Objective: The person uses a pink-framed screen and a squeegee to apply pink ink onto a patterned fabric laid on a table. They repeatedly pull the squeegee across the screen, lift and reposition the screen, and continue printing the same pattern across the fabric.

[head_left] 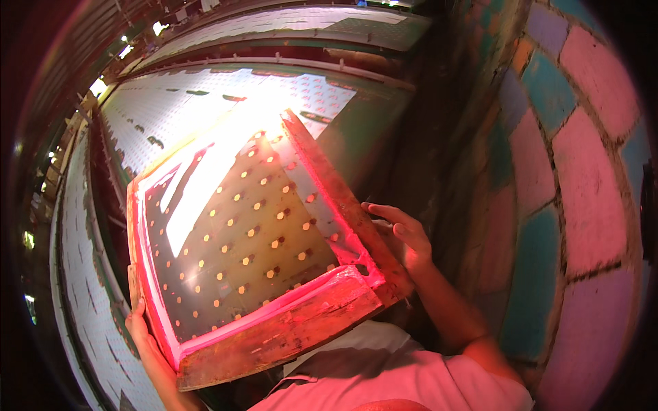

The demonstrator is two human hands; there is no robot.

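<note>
A screen printing frame (277, 327) of worn, pink-stained wood is held up before my torso, tilted. Its mesh (240, 240) carries rows of small pale spots and reflects bright light. Pink coating or tape runs along the inner borders. My left hand (142, 335) grips the left side near the lower corner, its other fingers hidden underneath. At the right side, my right hand (406, 236) supports the outer wooden edge, a fingertip reaching over it and the fingers somewhat apart; its grip is partly hidden.
Beyond the frame lies a long printing table (329, 103) covered with pale, repeat-patterned fabric. Another fabric-covered table (86, 274) runs along the left, and a further one (274, 26) stands farther back. A painted block wall (589, 185) in pink, teal and purple rises at right, beside a dark passage.
</note>
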